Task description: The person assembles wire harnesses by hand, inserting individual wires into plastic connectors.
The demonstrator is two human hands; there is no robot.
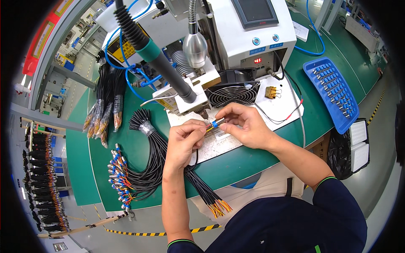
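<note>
My left hand (184,143) pinches the end of a black cable near its thin coloured wires (209,128). Between the thumb and fingertips of my right hand (249,127) is a small metal connector with a blue insert (218,122). The wires meet the connector's blue end; whether they are joined cannot be made out. Both hands hover over a white work plate (202,154), just below the tip of a soldering machine head (203,113). Black cables with bare orange and yellow wire ends (217,206) hang over the table's front edge below my left wrist.
A bundle of black cables (154,162) with connectors on its ends lies left on the green table (80,168). Behind the plate stand a fan (232,95), a lamp (195,49) and a white control box (257,38). A blue tray (342,125) of connectors sits right.
</note>
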